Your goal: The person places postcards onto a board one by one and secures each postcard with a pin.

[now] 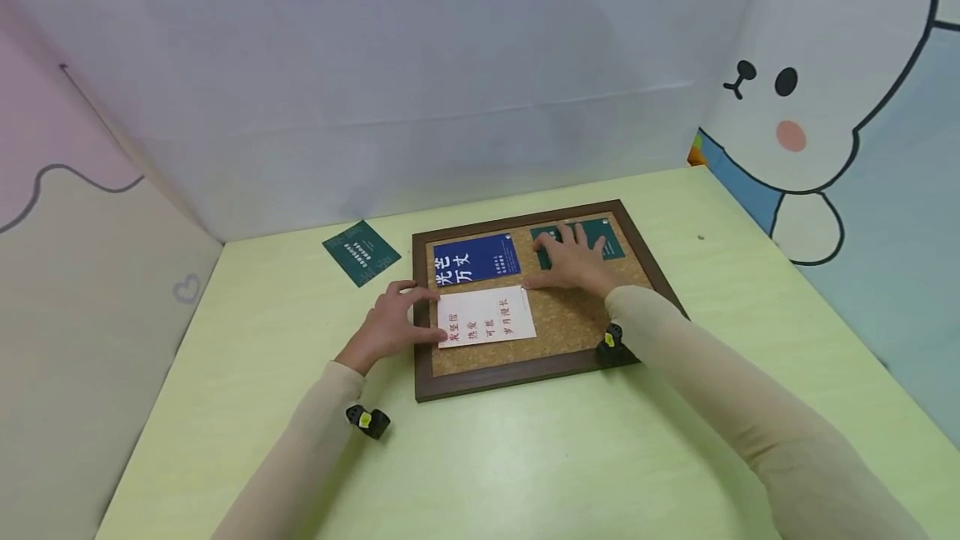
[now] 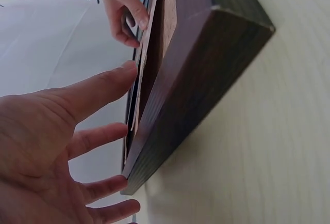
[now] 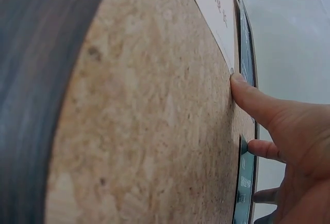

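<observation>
A white card (image 1: 486, 317) with red characters lies on a framed cork board (image 1: 577, 323). My left hand (image 1: 390, 325) spreads its thumb and fingers at the card's left edge, the thumb touching its lower left corner. At its upper right corner my right thumb presses a small round pushpin (image 3: 232, 71). The other fingers of my right hand (image 1: 573, 261) reach over a green card (image 1: 613, 240), partly covering it. Above the white card is a blue card (image 1: 480, 258) with white characters. Light pins sit at the top right corners of the blue and green cards.
Another green card (image 1: 362, 252) lies on the pale yellow-green table (image 1: 480, 465), left of the board. The board's dark brown frame (image 1: 517, 373) stands up around the cork. Fabric walls (image 1: 450, 90) close off the back and sides.
</observation>
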`<act>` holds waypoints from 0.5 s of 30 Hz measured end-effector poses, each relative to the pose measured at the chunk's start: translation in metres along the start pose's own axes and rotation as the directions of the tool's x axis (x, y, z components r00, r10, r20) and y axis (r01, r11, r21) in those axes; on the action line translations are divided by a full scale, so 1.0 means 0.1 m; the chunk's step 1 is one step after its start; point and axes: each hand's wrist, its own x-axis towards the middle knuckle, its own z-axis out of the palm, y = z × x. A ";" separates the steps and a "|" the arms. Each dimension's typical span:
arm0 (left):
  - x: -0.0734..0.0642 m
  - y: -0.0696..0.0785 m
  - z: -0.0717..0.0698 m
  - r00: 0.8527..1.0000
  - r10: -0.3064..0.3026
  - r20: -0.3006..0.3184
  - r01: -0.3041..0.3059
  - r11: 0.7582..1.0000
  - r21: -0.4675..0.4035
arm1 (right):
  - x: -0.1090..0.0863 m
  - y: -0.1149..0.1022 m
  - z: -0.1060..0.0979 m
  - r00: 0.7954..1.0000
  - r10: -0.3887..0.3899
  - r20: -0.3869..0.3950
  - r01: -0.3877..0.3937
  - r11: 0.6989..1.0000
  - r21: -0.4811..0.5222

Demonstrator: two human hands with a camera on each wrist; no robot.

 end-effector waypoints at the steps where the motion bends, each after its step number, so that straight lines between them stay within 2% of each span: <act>1: 0.00 -0.01 -0.02 1.000 -0.006 -0.003 0.006 1.000 -0.008 | -0.01 0.00 0.00 1.000 -0.002 -0.001 0.002 1.000 0.000; 7: 0.04 -0.15 -0.19 0.996 -0.054 -0.066 0.053 0.999 -0.006 | -0.03 -0.02 -0.02 1.000 -0.009 -0.003 0.009 1.000 -0.003; 12: 0.15 -0.38 -0.36 0.988 -0.100 -0.120 0.112 0.989 0.093 | -0.05 -0.02 -0.03 1.000 -0.008 0.001 0.008 1.000 0.002; 15: 0.20 -0.49 -0.44 0.985 -0.120 -0.120 0.139 0.977 0.160 | -0.05 -0.02 -0.02 1.000 -0.010 0.005 0.010 1.000 0.005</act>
